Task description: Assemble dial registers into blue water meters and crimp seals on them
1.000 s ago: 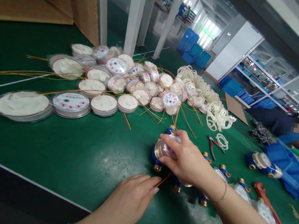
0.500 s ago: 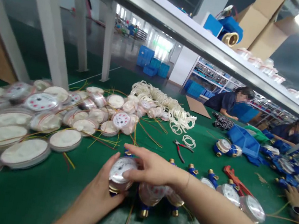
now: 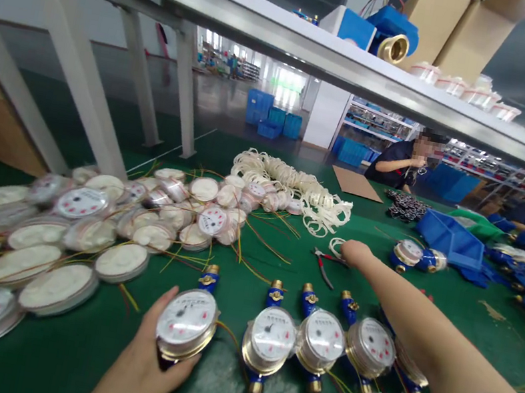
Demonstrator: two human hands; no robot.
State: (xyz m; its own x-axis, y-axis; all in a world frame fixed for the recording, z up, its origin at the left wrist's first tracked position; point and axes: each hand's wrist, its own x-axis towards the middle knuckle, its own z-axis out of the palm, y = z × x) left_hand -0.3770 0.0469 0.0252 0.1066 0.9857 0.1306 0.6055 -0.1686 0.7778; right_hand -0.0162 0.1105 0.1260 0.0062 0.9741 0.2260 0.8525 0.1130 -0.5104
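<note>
My left hand (image 3: 164, 348) is wrapped round the lower side of a water meter (image 3: 189, 319) with a clear-covered white dial and a brass rim. Its blue pipe end with a brass fitting points away from me. Stretched out to the middle of the table, my right hand (image 3: 356, 254) has its fingers closed at a loose white plastic ring (image 3: 335, 246); the hand covers part of the ring. Red-handled cutting pliers (image 3: 324, 266) lie just beside these fingers. To the right of the held meter stands a row of several similar meters (image 3: 269, 337).
Round meter heads (image 3: 57, 288) with thin wires spread over the left. Behind lies a pile of white rings (image 3: 295, 182). A blue bin (image 3: 452, 240) stands at right. A shelf edge (image 3: 269, 42) crosses overhead; two co-workers (image 3: 395, 162) sit beyond.
My right hand has left the dial of the held meter and moved forward and right to the loose ring. My left hand keeps the meter. The view has shifted slightly.
</note>
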